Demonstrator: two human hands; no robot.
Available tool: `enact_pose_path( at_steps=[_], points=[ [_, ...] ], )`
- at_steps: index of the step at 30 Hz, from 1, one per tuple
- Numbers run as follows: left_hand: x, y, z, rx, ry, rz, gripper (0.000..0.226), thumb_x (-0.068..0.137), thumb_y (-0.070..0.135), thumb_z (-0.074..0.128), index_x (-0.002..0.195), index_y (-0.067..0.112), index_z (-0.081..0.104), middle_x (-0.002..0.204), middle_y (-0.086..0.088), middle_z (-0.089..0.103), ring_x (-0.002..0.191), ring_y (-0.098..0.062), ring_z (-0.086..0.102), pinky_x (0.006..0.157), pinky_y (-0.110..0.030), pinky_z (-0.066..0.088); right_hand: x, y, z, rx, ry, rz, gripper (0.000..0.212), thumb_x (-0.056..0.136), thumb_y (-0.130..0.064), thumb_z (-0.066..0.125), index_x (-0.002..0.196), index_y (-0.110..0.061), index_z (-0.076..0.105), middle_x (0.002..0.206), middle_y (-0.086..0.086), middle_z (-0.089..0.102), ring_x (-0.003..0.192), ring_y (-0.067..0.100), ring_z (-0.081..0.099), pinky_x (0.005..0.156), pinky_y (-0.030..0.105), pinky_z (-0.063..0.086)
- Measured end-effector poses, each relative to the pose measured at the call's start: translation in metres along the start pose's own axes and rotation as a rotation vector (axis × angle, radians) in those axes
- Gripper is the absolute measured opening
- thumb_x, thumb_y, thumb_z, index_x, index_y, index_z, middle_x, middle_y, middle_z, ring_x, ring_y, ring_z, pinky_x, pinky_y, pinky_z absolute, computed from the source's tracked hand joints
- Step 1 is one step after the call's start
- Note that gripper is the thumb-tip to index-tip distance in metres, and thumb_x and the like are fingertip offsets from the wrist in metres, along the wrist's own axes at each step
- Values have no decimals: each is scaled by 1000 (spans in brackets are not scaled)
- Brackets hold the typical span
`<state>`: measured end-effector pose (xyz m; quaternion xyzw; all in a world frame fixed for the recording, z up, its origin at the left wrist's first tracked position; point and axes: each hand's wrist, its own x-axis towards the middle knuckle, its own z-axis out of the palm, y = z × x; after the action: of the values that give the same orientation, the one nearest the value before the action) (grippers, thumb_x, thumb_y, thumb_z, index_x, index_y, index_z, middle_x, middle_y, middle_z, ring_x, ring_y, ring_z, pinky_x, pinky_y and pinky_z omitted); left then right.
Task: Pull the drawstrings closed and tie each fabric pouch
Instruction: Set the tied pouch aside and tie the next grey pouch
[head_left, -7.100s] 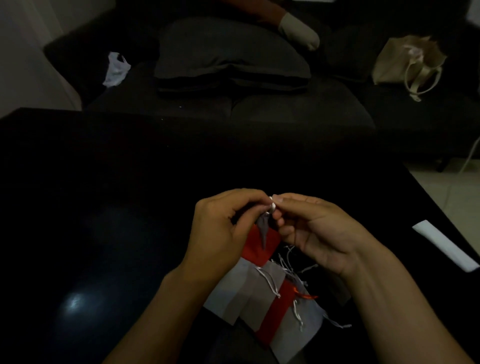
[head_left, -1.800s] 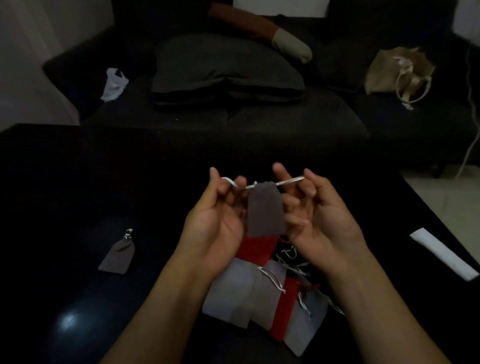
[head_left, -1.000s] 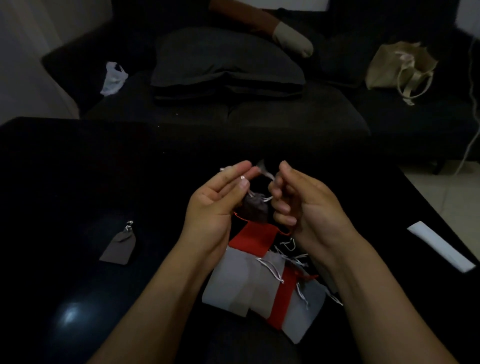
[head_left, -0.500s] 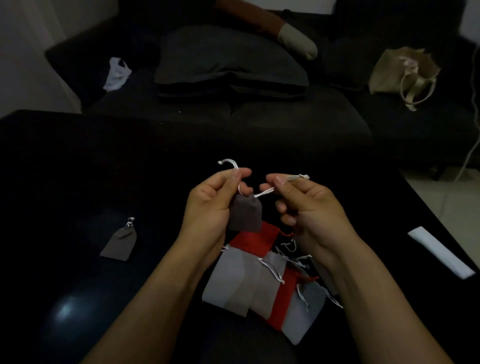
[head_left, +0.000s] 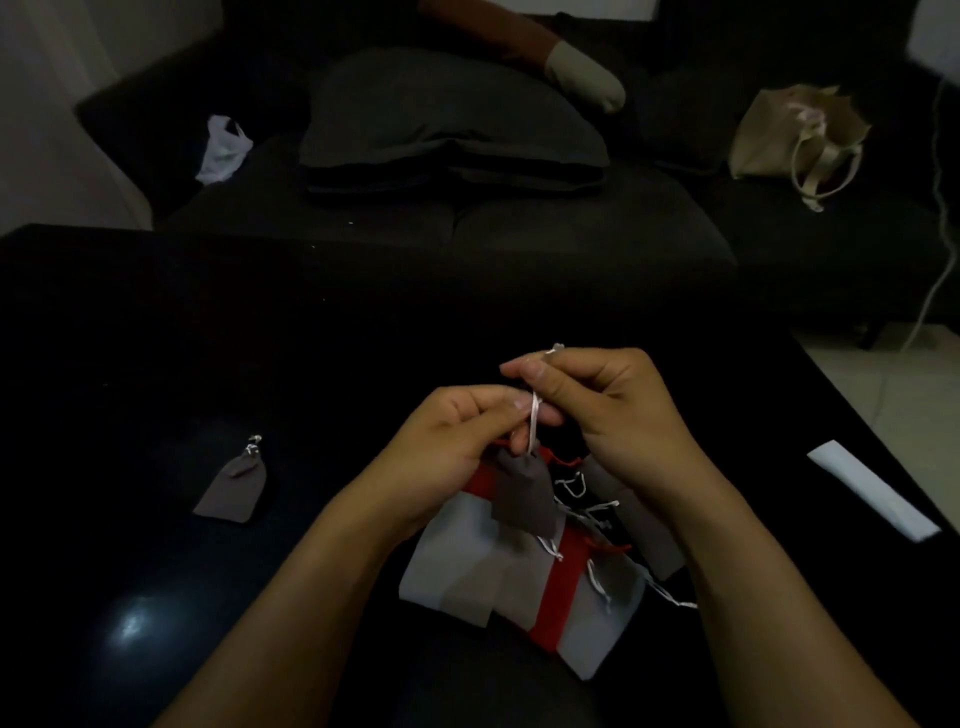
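A small grey pouch (head_left: 524, 493) hangs from its white drawstring (head_left: 534, 423) between my hands, its mouth gathered shut. My left hand (head_left: 452, 441) pinches the string just above the pouch's neck. My right hand (head_left: 613, 405) grips the upper end of the same string, a little higher and to the right. Under them lies a loose pile of grey and red pouches (head_left: 524, 577) with white and red strings. Another grey pouch (head_left: 234, 488), drawn shut with a knot at the top, lies alone to the left on the black table (head_left: 156, 364).
A white strip (head_left: 872, 493) lies near the table's right edge. Beyond the table stands a dark sofa with a grey cushion (head_left: 447, 119), a white bag (head_left: 223, 148) and a beige tote (head_left: 800, 135). Another person's arm (head_left: 545, 52) rests on the cushion.
My hands have come closer together and dropped lower. The string, stretched sideways half a second ago, now runs nearly upright from the pouch to my right hand's fingers.
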<state>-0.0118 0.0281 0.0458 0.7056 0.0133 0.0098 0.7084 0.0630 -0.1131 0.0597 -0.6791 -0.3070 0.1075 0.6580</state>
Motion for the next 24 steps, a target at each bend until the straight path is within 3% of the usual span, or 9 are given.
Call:
enact_pose_path(
  at_steps=[2,5,8,11,13,16,19,21,24],
  points=[
    [2,0,1,-74,-14,-48,35,100,22,44,92,12,77,70,-2,57,71,-8,57,75,-25,47,0,1,0,-22,25,1,13,90,-11,64,90,-6,77,76,13,75,73,10,71,67,18,52],
    [2,-1,3,-51,-19,-58,32,92,35,56,91,12,77,74,-10,58,71,-16,57,69,-24,47,1,4,0,-74,6,18,14,91,-9,64,90,-2,77,74,13,74,68,12,70,63,20,52],
    [2,-5,3,100,23,-18,22,94,23,59,86,12,75,71,-12,56,70,-21,53,63,-22,44,1,6,0,-146,13,56,15,92,-11,66,88,-1,77,65,9,70,59,7,62,55,19,47],
    [2,-6,4,148,41,-58,26,99,22,54,87,11,75,66,-5,55,68,-20,51,63,-24,42,0,7,2,-156,47,113,14,92,-11,66,85,-2,75,62,18,65,52,9,56,50,18,42],
    [2,-6,4,154,66,-87,32,100,25,51,82,10,74,64,-3,54,64,-18,50,60,-22,41,1,9,2,-103,89,201,9,91,-12,67,91,-4,73,57,14,63,48,9,56,47,18,42],
    [4,-11,3,98,183,-121,39,99,27,55,65,8,65,66,-15,53,62,-22,45,60,-31,39,1,9,-1,18,139,344,21,90,-10,69,110,-4,68,59,5,67,50,8,60,49,19,48],
    [7,-15,1,-85,308,-185,31,96,23,59,82,-2,70,74,-16,62,65,-23,53,60,-30,45,0,3,-2,174,119,411,23,90,-2,65,113,0,65,70,11,73,60,13,68,56,20,55],
    [7,-14,0,-156,327,-182,20,94,20,62,90,5,75,77,-6,69,68,-11,59,62,-19,49,-1,-2,-2,249,62,469,24,89,0,65,113,-1,64,77,15,74,65,18,71,60,21,58],
    [7,-15,-4,-237,300,-123,15,89,21,66,92,9,75,81,-8,72,76,-15,66,79,-29,52,-3,-6,0,239,-70,521,31,85,-2,70,116,-6,64,81,18,76,69,20,73,62,23,59]
  ],
)
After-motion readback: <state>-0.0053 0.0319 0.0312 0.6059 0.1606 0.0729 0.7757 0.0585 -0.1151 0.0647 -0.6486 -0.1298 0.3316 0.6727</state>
